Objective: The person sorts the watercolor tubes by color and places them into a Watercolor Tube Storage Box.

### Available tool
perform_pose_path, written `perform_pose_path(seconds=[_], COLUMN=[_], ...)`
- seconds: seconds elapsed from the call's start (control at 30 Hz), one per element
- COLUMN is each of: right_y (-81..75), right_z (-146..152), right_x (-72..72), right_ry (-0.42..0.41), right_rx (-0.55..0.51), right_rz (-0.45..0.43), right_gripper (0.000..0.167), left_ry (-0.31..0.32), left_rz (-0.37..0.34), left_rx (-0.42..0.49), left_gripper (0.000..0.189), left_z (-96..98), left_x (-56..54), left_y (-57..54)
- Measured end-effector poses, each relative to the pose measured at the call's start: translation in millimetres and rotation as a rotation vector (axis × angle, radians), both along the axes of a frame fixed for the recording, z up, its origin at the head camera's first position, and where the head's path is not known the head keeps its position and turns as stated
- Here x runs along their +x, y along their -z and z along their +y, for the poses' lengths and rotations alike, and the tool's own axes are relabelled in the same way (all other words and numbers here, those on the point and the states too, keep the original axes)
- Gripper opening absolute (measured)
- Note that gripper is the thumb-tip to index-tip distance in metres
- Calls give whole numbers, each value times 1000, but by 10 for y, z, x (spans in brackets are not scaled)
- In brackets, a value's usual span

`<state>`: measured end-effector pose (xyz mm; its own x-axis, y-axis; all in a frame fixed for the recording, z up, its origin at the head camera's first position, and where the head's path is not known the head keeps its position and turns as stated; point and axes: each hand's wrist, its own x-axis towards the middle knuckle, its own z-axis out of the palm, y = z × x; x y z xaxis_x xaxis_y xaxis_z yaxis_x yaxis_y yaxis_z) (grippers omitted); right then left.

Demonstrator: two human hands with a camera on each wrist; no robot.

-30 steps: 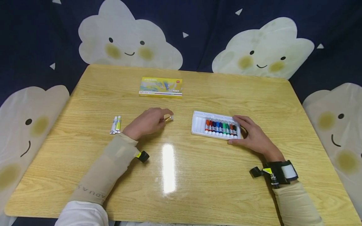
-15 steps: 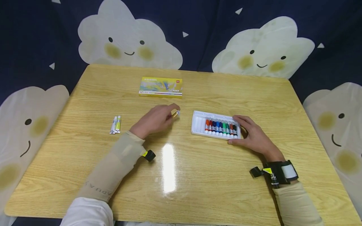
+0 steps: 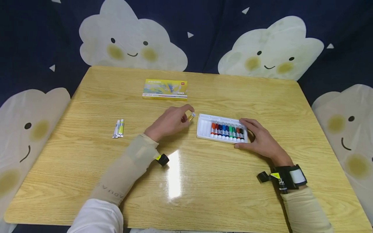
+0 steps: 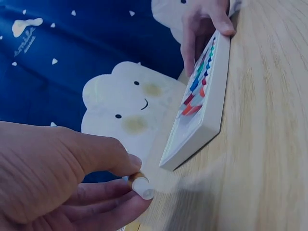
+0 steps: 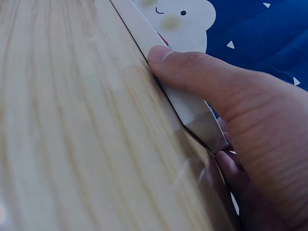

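Gold paint tube (image 3: 190, 118), held at 3 o'clock of the left hand (image 3: 170, 122) and between 9 and 10 o'clock of the right hand (image 3: 263, 141) (head view). Left hand: thumb and fingers pinch the tube, its white cap (image 4: 144, 188) protruding, near the white tray (image 3: 205, 127) but apart from it. Right hand: grips the tray's 3 o'clock end, thumb against the near wall. Tray: a row of coloured tubes (image 3: 227, 132), orange through blue and green to brown; white slots at its 9 o'clock end. Bench (image 3: 209, 184): a whitish tube (image 3: 116, 129) and a yellow-green tube (image 3: 121, 128) at 9 o'clock of the left hand; a yellow box (image 3: 164, 89) at 12.
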<state>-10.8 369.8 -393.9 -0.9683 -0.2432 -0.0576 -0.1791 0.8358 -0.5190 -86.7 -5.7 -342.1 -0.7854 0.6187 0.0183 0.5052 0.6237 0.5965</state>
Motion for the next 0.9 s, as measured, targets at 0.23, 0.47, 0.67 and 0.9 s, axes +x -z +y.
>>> perform_pose_path(seconds=[0.23, 0.47, 0.67, 0.9], right_y=[5, 12, 10, 10], right_z=[5, 0, 1, 6], right_x=[1, -8, -3, 0], right_ry=[3, 11, 6, -2], right_rx=[-12, -4, -4, -11], right_rz=[-12, -19, -17, -13], right_gripper=[105, 105, 106, 105], left_ry=[10, 22, -29, -48], left_rz=[-40, -49, -40, -48], left_rx=[10, 50, 112, 154], left_gripper=[44, 47, 44, 41], left_z=[177, 324, 442, 571], left_x=[4, 9, 30, 51], left_y=[-10, 14, 61, 138])
